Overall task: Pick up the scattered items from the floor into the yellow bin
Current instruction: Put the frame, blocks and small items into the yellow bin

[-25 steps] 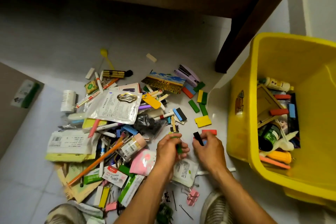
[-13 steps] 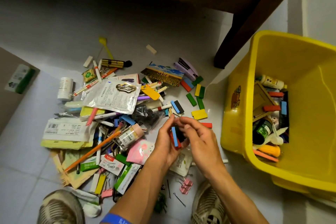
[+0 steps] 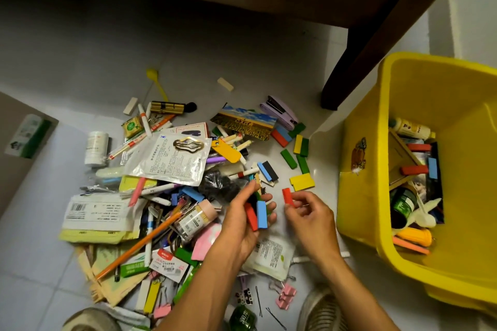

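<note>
A: Left hand (image 3: 246, 219): what is it carrying?

B: It is cupping a small stack of domino-like blocks upright in the palm, a red block (image 3: 251, 216) and a blue block (image 3: 261, 214) in front, something darker showing behind them. The fingers are curling round the bundle, probably so that several pieces are travelling in one trip.

A: Right hand (image 3: 309, 213)?

B: It is pinching a single red piece (image 3: 287, 195) between thumb and forefinger, just beside the left hand's stack. I am judging that it is being passed across to join the others.

A: Destination?

B: The yellow bin (image 3: 360, 196) is standing on the floor to the person's right, near the right hand, already holding bottles, blocks and a torch-like item.

A: Stock remaining on the floor?

B: Plenty is lying there. The yellow block (image 3: 302, 181) and green blocks (image 3: 288, 158) are sitting loose just beyond the hands; a purple stapler (image 3: 279, 111), a postcard (image 3: 246, 121), pens, an orange pencil (image 3: 137, 244), packets and pink binder clips (image 3: 286, 294) are spreading leftward and toward the shoes.

A: Progress?

B: Early, by my reading; most of the pile is waiting.
</note>
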`<action>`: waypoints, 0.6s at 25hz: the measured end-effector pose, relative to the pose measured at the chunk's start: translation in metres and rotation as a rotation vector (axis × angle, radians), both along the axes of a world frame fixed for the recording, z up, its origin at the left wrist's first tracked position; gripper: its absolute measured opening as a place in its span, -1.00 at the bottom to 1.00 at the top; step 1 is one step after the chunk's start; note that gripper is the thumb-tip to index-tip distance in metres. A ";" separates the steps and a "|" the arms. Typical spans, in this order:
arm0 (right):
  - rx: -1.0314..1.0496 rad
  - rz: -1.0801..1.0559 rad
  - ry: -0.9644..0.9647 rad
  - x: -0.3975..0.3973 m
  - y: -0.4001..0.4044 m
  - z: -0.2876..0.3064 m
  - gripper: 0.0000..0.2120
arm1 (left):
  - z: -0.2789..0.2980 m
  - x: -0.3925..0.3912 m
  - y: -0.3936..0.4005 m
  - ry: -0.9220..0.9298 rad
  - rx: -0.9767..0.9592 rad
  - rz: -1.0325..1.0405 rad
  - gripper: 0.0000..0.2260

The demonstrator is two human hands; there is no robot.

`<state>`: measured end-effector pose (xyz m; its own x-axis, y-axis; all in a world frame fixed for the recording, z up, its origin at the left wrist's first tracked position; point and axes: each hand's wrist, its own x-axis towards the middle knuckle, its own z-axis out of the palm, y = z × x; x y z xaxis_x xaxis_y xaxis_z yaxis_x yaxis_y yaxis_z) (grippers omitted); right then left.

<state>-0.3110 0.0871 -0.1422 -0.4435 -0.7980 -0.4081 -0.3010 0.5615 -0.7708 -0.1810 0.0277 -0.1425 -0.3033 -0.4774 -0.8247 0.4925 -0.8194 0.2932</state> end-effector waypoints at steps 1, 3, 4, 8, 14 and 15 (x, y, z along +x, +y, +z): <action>-0.057 0.038 -0.114 0.008 0.001 0.013 -0.84 | 0.000 -0.004 0.001 0.026 0.003 0.007 -0.76; -0.136 0.128 -0.185 0.018 0.003 0.030 -0.86 | 0.000 -0.009 0.003 0.036 -0.027 0.005 -0.79; -0.167 0.115 -0.143 0.015 0.002 0.031 -0.88 | 0.000 -0.010 0.004 0.030 -0.050 0.005 -0.77; 0.040 0.241 0.418 -0.023 -0.026 -0.003 -0.56 | 0.004 0.005 0.005 0.039 -0.056 0.057 -0.62; 0.221 0.360 0.754 -0.020 -0.036 -0.045 -0.62 | 0.004 0.023 0.000 -0.026 -0.079 0.056 -0.54; 0.266 0.334 0.736 -0.019 -0.032 -0.044 -0.62 | 0.003 0.024 0.000 -0.032 -0.086 0.070 -0.53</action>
